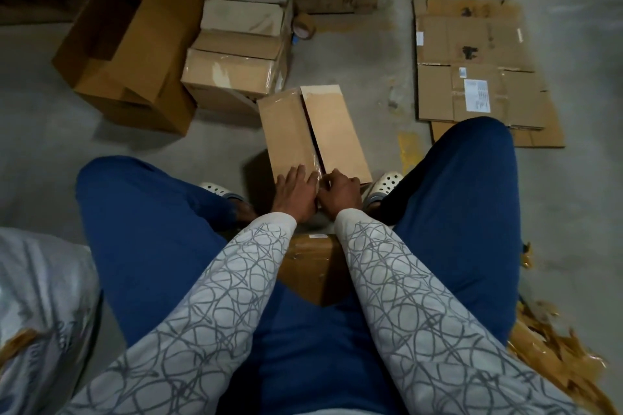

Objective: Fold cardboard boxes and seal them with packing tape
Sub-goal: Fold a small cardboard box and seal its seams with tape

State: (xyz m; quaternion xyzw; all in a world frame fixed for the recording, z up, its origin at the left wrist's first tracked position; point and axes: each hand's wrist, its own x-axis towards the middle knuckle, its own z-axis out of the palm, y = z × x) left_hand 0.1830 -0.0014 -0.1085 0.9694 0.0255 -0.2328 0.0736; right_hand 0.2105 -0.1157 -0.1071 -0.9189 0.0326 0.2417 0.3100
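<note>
A folded cardboard box lies on the concrete floor between my knees, its two top flaps meeting along a centre seam with a dark gap. Clear tape runs along the near part of that seam. My left hand lies flat with straight fingers on the left flap at the near edge. My right hand is beside it with fingers curled at the seam's near end, seemingly pinching the tape there. A roll of brown packing tape stands on the floor farther back.
Several taped boxes are stacked behind the box. A large open box lies at the left. Flattened cardboard sheets lie at the right. Another box sits under my forearms. Torn cardboard scraps litter the right floor.
</note>
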